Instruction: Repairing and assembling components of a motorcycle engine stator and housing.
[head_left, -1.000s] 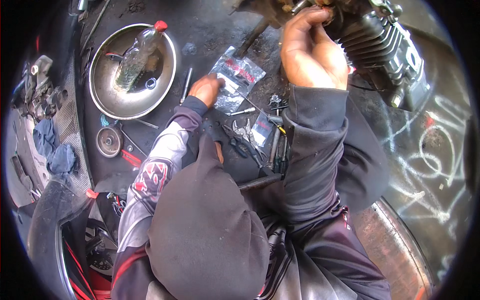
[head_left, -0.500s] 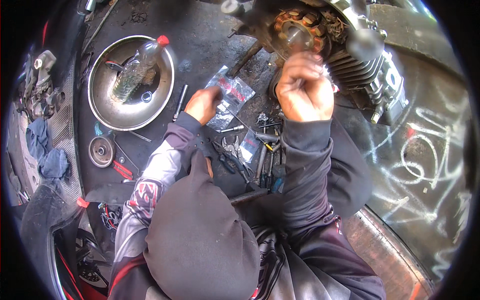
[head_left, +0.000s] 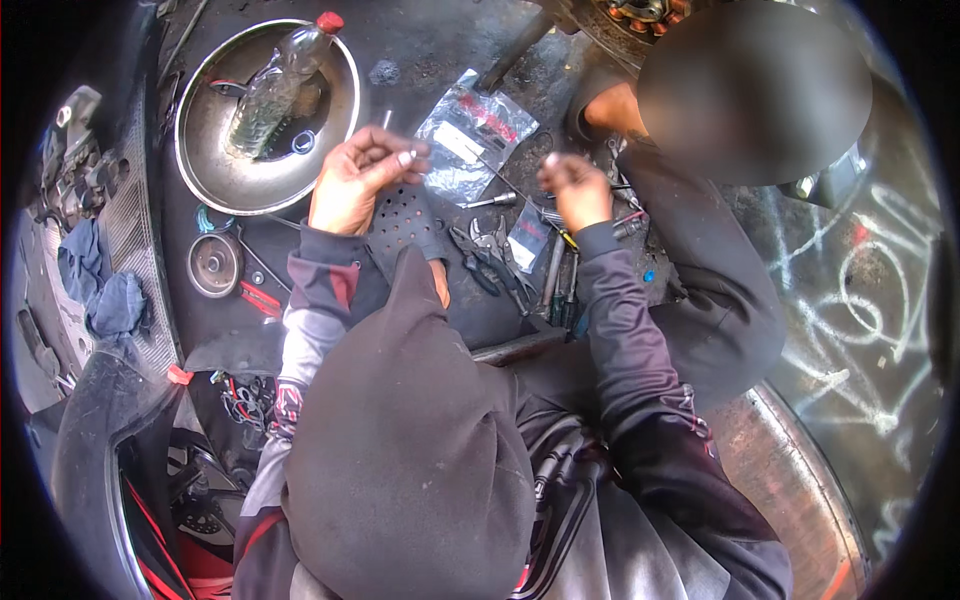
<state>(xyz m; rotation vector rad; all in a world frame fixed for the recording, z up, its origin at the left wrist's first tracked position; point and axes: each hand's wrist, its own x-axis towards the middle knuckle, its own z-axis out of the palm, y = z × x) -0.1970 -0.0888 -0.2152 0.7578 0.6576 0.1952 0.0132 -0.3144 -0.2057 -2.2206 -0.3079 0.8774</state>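
My left hand [head_left: 352, 185] is raised above the perforated dark shoe [head_left: 403, 228], beside the metal bowl. Its thumb and fingers come together in a pinch; whatever they hold is too small to name. To the right, my right hand [head_left: 580, 192] hovers over the tools with curled, slightly blurred fingers, and any contents are hidden. Between the hands lies a clear plastic bag [head_left: 452, 178] with red print, a thin metal rod across it. Locking pliers [head_left: 488, 240], other pliers [head_left: 476, 268] and a small plastic packet [head_left: 528, 238] lie below.
At upper left, a metal bowl [head_left: 184, 150] holds a clear red-capped bottle [head_left: 268, 105] and a ring. A round metal part [head_left: 214, 264] and a red-handled tool [head_left: 259, 300] lie below it. Copper coils [head_left: 640, 12] show at the top edge; a blurred patch covers the engine area.
My right hand has come away from the engine coils, down toward the tools. My left hand has moved up and left, off the plastic bag. The view has shifted, too.
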